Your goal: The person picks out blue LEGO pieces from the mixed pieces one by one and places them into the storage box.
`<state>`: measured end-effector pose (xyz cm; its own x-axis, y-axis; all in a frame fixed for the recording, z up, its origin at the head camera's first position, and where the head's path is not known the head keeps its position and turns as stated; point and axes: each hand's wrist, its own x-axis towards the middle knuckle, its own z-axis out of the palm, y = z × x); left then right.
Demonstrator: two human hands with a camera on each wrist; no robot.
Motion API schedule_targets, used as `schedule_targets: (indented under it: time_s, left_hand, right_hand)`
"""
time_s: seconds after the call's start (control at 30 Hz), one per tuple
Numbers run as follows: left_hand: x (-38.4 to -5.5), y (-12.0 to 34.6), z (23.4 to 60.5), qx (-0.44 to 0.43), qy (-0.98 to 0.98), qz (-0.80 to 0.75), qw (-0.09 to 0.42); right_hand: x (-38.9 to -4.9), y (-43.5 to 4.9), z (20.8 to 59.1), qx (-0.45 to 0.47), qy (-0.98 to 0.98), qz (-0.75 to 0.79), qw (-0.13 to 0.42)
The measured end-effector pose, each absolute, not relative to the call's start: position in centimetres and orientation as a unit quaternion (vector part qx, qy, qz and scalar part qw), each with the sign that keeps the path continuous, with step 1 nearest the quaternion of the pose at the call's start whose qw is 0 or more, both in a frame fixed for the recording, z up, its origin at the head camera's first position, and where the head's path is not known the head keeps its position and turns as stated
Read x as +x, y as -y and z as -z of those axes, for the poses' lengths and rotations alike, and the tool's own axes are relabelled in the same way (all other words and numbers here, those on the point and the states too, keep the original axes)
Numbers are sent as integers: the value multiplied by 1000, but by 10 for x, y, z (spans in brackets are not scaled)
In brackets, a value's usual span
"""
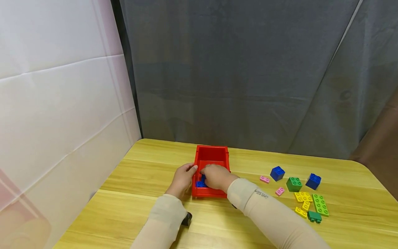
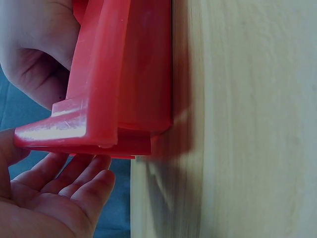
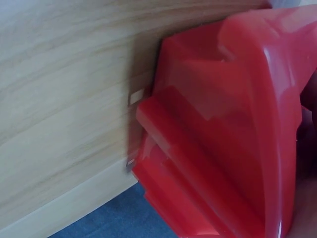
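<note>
A red plastic bin (image 1: 212, 159) stands on the wooden table, with blue toy bricks (image 1: 200, 184) in its near left corner. My left hand (image 1: 181, 179) grips the bin's left wall. In the left wrist view, that hand's thumb is on the red rim (image 2: 64, 131) and its fingers touch the outside. My right hand (image 1: 216, 177) reaches over the right wall into the bin, its fingers curled at a blue brick (image 1: 203, 177); the fingertips are mostly hidden. In the right wrist view, the bin's red outer wall (image 3: 213, 99) covers most of that hand.
To the right lie blue bricks (image 1: 277, 173), a green brick (image 1: 293, 184), small pink bricks (image 1: 264, 179), several yellow bricks (image 1: 303, 197), a flat lime brick (image 1: 320, 204) and a dark green brick (image 1: 314, 217). A grey curtain (image 1: 217, 76) hangs behind the table.
</note>
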<state>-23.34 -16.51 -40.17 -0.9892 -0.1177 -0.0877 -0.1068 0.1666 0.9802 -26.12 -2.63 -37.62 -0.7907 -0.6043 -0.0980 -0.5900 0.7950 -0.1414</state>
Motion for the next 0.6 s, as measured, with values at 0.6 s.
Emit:
schedule_targets:
  time_s: [0.6]
  left_hand:
    - [-234,165,403,83,768,635,-3]
  right_hand:
    - [-261,27,376,-296,-948,63,97]
